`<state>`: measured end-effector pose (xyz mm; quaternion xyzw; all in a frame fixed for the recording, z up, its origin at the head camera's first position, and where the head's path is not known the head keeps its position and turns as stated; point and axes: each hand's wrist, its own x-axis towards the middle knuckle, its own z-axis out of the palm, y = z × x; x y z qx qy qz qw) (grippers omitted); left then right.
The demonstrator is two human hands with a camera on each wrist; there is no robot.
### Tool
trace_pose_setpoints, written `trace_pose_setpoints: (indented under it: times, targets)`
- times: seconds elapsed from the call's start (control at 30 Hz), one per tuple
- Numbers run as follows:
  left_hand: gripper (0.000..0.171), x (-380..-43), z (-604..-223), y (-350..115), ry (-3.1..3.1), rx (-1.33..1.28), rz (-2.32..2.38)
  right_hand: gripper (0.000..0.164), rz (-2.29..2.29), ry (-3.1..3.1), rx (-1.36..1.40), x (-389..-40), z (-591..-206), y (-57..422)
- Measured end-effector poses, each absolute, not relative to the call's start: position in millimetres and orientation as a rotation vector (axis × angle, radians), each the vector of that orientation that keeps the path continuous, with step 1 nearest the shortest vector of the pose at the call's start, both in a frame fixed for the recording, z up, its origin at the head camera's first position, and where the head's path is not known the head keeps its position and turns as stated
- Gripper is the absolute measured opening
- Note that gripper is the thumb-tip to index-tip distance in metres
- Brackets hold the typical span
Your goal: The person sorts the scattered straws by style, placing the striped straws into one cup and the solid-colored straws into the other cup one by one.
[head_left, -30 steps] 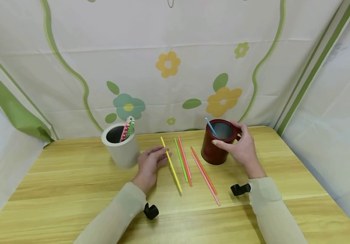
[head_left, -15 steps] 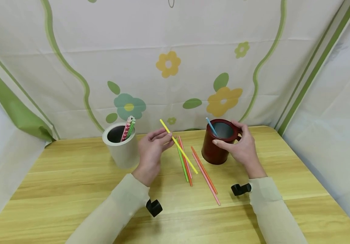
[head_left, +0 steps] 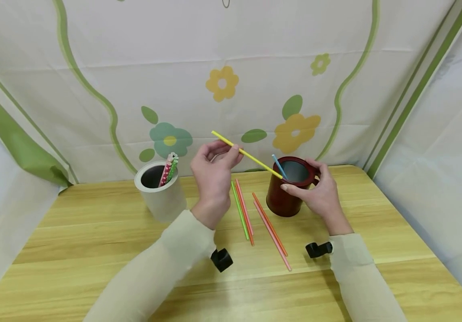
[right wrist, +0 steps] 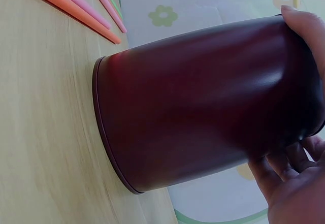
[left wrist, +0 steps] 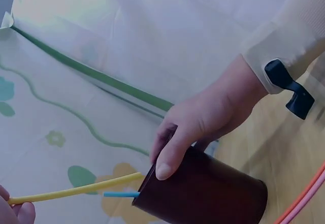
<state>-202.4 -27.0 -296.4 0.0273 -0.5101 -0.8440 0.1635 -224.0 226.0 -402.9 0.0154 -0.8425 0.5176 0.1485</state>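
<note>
Raised between the two containers, my left hand [head_left: 214, 176] pinches a yellow straw [head_left: 256, 161] between thumb and fingers. The straw slants down to the right, its far end at the rim of a dark red mug [head_left: 281, 199]. In the left wrist view that end [left wrist: 136, 175] lies close to the rim; I cannot tell whether they touch. My right hand [head_left: 320, 197] grips the mug near its rim at the handle side, thumb in front. The mug stands upright on the table, as the right wrist view also shows. A blue straw [head_left: 278, 165] leans inside it.
Green, orange and pink straws [head_left: 271, 230] lie on the wooden table [head_left: 94, 250] between the hands. At left stands a white cup [head_left: 162, 201] holding dotted red and green straws [head_left: 168, 170]. A flower-patterned curtain [head_left: 222, 40] hangs behind the table.
My left hand has lifted the yellow straw from the table, moving up and right. The straw has turned flatter, its end now at the mug's rim. My right hand and the mug keep their place.
</note>
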Motion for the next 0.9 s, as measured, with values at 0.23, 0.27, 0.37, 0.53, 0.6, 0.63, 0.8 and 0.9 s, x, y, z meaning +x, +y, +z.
trace_pose_setpoints:
  times: [0.23, 0.27, 0.37, 0.53, 0.6, 0.63, 0.8, 0.9]
  targets:
    - [0.023, -208.3, -299.9, -6.8, -1.447, 0.085, -2.412, 0.102, 1.5, -2.421, 0.04, -223.8, -402.4, 226.0]
    - [0.022, -208.9, -300.9, -4.4, -1.457, 0.085, -2.41, 0.102, 1.499, -2.42, 0.039, -223.7, -402.2, 225.9]
    - [0.021, -210.3, -304.2, 1.5, -1.487, 0.069, -2.402, 0.102, 1.489, -2.417, 0.033, -223.5, -401.3, 225.8]
    - [0.019, -213.1, -311.0, 7.9, -1.539, 0.065, -2.376, 0.102, 1.477, -2.41, 0.029, -223.2, -400.5, 225.8]
    - [0.02, -213.6, -314.0, 9.7, -1.584, 0.08, -2.35, 0.102, 1.478, -2.409, 0.03, -223.3, -400.6, 225.9]
    - [0.02, -213.6, -315.4, 10.3, -1.606, 0.086, -2.339, 0.102, 1.48, -2.408, 0.03, -223.3, -400.8, 226.0]
    - [0.02, -213.6, -322.8, 12.2, -1.683, 0.116, -2.333, 0.103, 1.482, -2.415, 0.025, -223.7, -400.8, 226.0]
    - [0.018, -214.3, -327.8, 13.2, -1.703, 0.11, -2.352, 0.103, 1.482, -2.42, 0.024, -223.9, -400.7, 226.0]
